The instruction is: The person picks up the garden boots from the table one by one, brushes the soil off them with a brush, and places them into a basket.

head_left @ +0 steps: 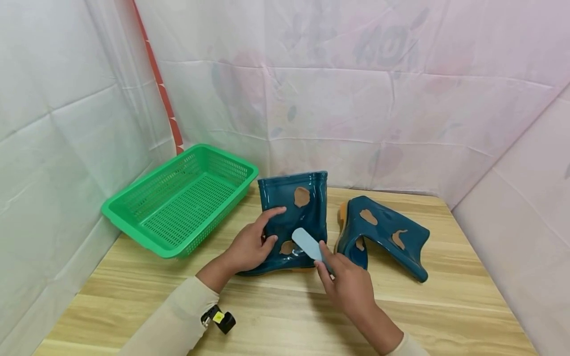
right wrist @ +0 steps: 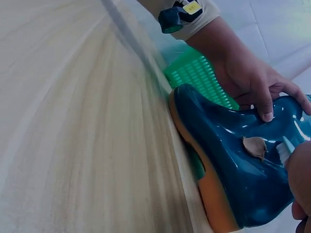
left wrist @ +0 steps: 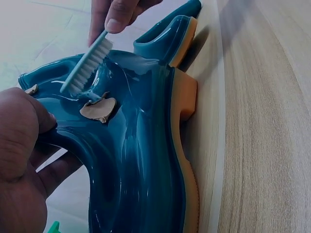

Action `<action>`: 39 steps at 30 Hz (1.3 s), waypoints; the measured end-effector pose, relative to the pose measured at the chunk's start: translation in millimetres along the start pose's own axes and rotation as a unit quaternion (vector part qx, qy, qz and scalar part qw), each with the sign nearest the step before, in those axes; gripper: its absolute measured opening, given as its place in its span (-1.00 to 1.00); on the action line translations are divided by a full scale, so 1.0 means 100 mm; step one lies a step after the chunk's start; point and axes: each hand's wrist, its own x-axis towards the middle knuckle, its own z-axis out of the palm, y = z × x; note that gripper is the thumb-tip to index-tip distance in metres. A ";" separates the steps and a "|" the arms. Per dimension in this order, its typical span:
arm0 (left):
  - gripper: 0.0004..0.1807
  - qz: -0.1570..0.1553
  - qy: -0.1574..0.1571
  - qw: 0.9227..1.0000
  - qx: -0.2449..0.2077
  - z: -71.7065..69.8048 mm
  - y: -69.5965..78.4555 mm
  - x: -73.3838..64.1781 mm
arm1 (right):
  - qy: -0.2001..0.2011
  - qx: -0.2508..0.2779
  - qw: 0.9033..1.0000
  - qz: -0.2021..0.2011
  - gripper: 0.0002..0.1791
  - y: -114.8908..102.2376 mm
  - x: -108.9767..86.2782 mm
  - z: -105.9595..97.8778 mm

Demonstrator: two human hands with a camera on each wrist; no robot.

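Left sleeve (head_left: 173, 316) and black wrist device (head_left: 218, 319) are nearest, on the near side of the blue boot (head_left: 289, 220). Left hand (head_left: 249, 247): angled in from the toe side, gripping the shaft's front, thumb on its near face. Right hand (head_left: 349, 287): at the heel side, fingers holding a pale-blue brush (head_left: 307, 243), long axis slanting across the boot's ankle; bristles beside a brown patch (head_left: 287, 247), contact uncertain. Boot stands on its sole, shaft upward, toe toward the green basket (head_left: 213, 214). Second boot (head_left: 383, 225) lies beyond its heel, opening pointing away from it.
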 end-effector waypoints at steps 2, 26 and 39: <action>-0.19 0.000 -0.002 1.000 -0.002 0.00 0.00 0.00 | -0.016 -0.003 1.000 -0.003 -0.43 0.00 -0.01 0.01; -0.21 0.004 0.003 1.000 0.000 0.00 -0.03 -0.01 | -0.010 0.005 1.000 -0.001 -0.43 0.00 0.00 0.00; -0.21 0.002 0.002 1.000 -0.004 0.01 -0.02 -0.01 | 0.003 0.007 1.000 -0.012 -0.42 0.00 -0.01 0.02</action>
